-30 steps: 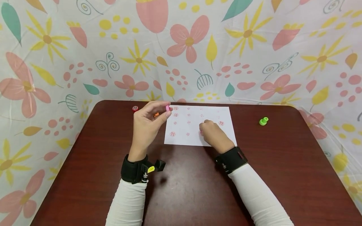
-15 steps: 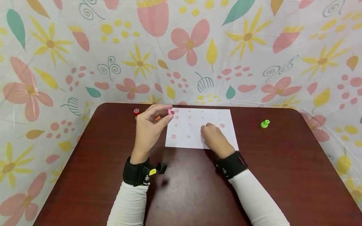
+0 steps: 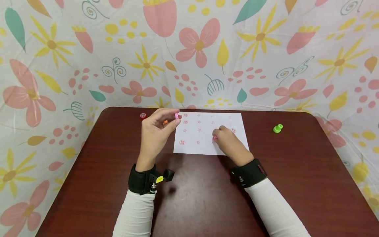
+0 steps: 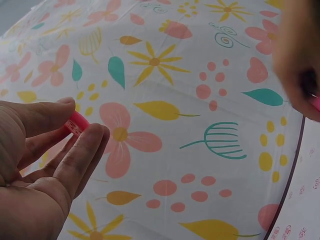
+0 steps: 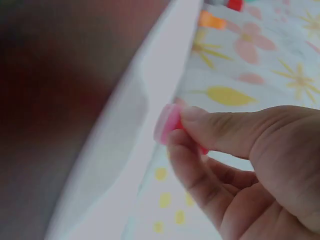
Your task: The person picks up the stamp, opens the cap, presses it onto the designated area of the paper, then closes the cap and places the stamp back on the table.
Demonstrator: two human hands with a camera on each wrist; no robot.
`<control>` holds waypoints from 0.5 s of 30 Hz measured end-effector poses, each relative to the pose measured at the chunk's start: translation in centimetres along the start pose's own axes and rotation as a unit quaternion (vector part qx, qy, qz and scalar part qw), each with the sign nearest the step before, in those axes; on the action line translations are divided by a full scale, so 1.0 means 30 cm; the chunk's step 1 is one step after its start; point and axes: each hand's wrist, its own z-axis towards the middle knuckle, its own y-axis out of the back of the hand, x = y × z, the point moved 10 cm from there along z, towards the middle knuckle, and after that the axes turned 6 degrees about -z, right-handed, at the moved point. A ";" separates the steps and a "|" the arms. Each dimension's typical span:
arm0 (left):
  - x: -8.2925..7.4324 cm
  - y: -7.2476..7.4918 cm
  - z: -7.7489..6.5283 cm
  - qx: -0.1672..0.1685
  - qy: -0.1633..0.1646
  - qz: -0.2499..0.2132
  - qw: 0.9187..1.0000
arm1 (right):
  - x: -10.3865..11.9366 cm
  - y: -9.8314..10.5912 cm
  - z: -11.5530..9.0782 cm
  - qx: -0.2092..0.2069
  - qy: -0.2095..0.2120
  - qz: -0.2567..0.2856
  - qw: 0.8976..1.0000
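My left hand is raised at the left edge of the white paper, pinching a small pink stamp cap between thumb and fingertips. Red marks show on the cap's face in the left wrist view. Over the right part of the sheet, my right hand grips a pink stamp by its handle. The stamp's round end is close over the paper, beside a red print. Rows of red prints, large round ones and small ones, cover the sheet, some hidden by the right hand.
A red stamp and an orange piece lie behind the left hand at the back left. One bright green stamp stands at the right of the brown table. A flower-patterned cloth hangs behind.
My right hand has moved slightly to the right with the pink stamp, uncovering a red print on the paper. The left hand keeps its pinch on the cap, almost still.
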 end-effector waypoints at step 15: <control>0.018 -0.070 -0.020 0.043 0.011 0.044 0.998 | 0.014 0.367 -0.031 -0.115 -0.023 0.108 0.987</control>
